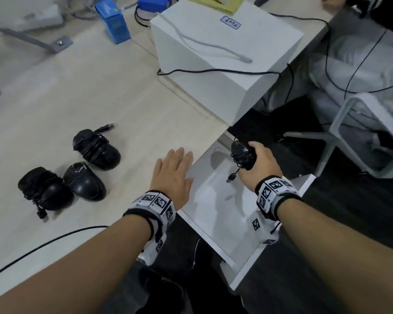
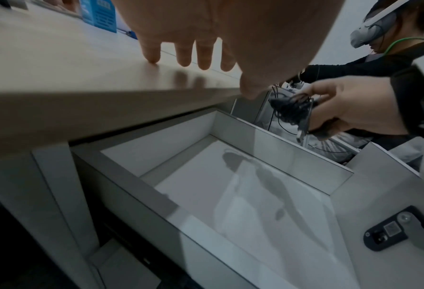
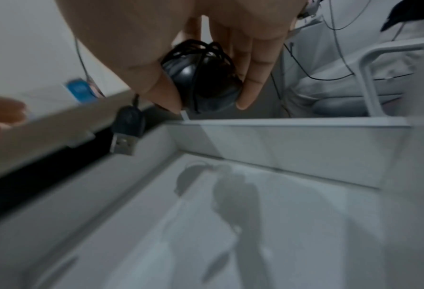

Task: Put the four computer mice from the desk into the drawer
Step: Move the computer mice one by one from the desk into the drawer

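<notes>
Three black mice with wound cables lie on the desk (image 1: 55, 105): one at the far side (image 1: 95, 149), one in the middle (image 1: 84, 181), one at the left (image 1: 44, 189). My right hand (image 1: 256, 164) grips a fourth black mouse (image 1: 242, 154) (image 3: 200, 78) above the far part of the open white drawer (image 1: 216, 214) (image 2: 255, 195); its USB plug (image 3: 126, 135) dangles. The drawer floor shows only shadows. My left hand (image 1: 175, 175) lies flat with straight fingers (image 2: 154, 52) on the desk edge beside the drawer, holding nothing.
A white box (image 1: 222, 53) with cables over it stands on the desk behind the drawer. A blue carton (image 1: 112, 21) stands further back. A black cable (image 1: 43, 245) runs along the near desk edge. A white chair frame (image 1: 349, 137) stands to the right, where another person (image 2: 378, 39) works.
</notes>
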